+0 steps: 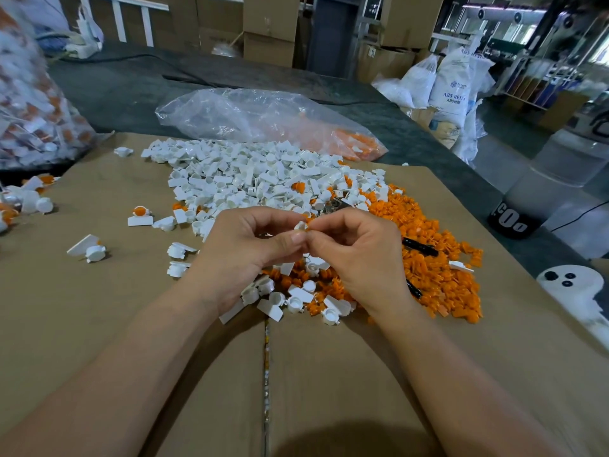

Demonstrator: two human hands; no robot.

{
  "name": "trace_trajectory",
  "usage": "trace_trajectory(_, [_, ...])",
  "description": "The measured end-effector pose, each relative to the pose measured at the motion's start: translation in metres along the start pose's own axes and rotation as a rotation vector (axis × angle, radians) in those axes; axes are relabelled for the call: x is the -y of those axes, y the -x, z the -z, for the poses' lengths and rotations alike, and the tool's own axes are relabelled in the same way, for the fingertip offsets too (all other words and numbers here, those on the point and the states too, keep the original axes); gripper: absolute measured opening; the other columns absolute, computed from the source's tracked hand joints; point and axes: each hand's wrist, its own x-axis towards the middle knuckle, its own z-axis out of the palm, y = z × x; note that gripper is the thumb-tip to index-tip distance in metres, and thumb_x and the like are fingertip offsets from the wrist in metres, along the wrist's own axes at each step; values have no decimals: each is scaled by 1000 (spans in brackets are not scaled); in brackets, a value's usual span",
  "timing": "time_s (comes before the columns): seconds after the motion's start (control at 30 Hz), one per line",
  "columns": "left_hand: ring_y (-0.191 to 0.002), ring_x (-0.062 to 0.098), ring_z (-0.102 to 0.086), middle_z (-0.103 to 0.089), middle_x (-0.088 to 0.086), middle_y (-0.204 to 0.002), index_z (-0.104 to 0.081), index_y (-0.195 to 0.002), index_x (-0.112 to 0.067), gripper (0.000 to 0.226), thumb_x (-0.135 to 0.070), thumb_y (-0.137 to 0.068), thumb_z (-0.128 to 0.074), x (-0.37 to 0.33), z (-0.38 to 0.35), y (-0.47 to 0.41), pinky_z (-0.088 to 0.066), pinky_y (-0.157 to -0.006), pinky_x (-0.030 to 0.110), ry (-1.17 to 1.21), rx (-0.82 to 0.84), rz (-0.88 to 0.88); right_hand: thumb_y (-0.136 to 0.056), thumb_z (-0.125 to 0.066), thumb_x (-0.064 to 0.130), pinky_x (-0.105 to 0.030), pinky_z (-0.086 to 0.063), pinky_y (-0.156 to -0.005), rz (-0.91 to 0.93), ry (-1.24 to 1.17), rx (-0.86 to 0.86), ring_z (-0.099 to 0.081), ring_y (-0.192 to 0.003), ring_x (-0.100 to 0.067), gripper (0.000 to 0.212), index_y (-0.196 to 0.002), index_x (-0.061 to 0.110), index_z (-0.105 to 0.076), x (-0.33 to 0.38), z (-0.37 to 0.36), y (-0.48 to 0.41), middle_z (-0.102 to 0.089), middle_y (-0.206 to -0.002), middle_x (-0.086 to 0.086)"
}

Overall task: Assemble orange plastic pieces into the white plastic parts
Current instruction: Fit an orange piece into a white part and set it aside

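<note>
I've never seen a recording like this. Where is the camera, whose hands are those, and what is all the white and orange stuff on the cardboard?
There is no machine here. A person works with bare hands, and the single picture comes from a camera worn on their head, looking down. On the cardboard lie a heap of white parts and, to its right, a heap of orange pieces. A clear plastic bag lies behind them. The left hand pinches one white part in its fingers. The right hand seems to press an orange piece into it, though the fingers hide most of it. A finished part sits at the left.
</note>
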Motion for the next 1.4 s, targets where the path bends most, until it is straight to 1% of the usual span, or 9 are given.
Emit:
trace_trajectory(0.13, [-73,16,-71,-74,8,-77,-71,-84,-14,22,-19,-63,-66,2,1,-1,-54,-60,18,44,-13,18,-78,-70,6,-25,-56,-73,16,-43,44,-67,-79,-9,25,-84,30,-67,-1,1,-1,-69,-83,7])
trace_trajectory(0.27, [-64,15,-69,-72,7,-70,-69,-84,-8,23,-16,-63,-66,4,2,-3,-55,-56,19,94,-69,36,-77,-71,6,-16,-49,-73,117,102,113,-59,-79,-2,33,-102,26,-63,-3,4,-3,-59,-87,10])
trace_trajectory(0.37, [-58,15,-68,-69,7,-62,-65,-81,-4,19,-15,-65,-66,4,2,-2,-53,-52,18,83,-79,44,-78,-70,7,-15,-49,-75,117,118,102,-58,-85,1,33,-97,33,-62,-4,5,-4,-59,-92,16])
trace_trajectory(0.47, [-57,17,-68,-68,7,-61,-64,-76,-4,2,-5,-76,-64,3,1,-2,-52,-50,19,80,-76,67,-78,-68,0,-16,-52,-73,52,9,145,-66,-80,-1,36,-93,33,-64,-3,5,-3,-66,-88,14])
trace_trajectory(0.6, [-57,18,-68,-68,8,-61,-64,-74,-5,13,4,-82,-60,2,2,-3,-53,-51,20,53,-92,81,-79,-66,-3,-16,-52,-73,6,-60,186,-68,-76,-5,33,-92,26,-66,-3,6,-3,-69,-84,12])
trace_trajectory(0.7, [-57,16,-67,-68,6,-60,-64,-73,-5,15,5,-82,-59,2,2,-3,-53,-51,19,45,-86,76,-78,-67,-2,-19,-53,-77,-32,-67,191,-68,-81,-6,30,-93,24,-67,-4,5,-3,-70,-89,6])
trace_trajectory(1.1, [-57,17,-65,-67,5,-61,-66,-71,-7,17,6,-81,-61,2,2,-3,-55,-56,21,10,-102,87,-74,-72,2,-16,-52,-75,32,-21,192,-67,-82,-2,36,-85,35,-66,-8,4,-2,-68,-80,20])
trace_trajectory(1.27, [-51,15,-64,-65,5,-57,-67,-67,-9,21,7,-80,-62,0,2,-2,-53,-50,19,-5,-139,96,-74,-72,0,-17,-52,-75,71,-3,185,-68,-81,-3,33,-94,26,-67,-9,2,-1,-68,-82,17])
trace_trajectory(1.4, [-50,16,-65,-66,6,-55,-66,-69,-8,19,9,-77,-64,-3,4,-1,-52,-47,20,-64,-106,117,-73,-72,0,-14,-52,-73,43,-27,188,-67,-79,-1,36,-89,32,-67,-9,3,-1,-67,-75,22])
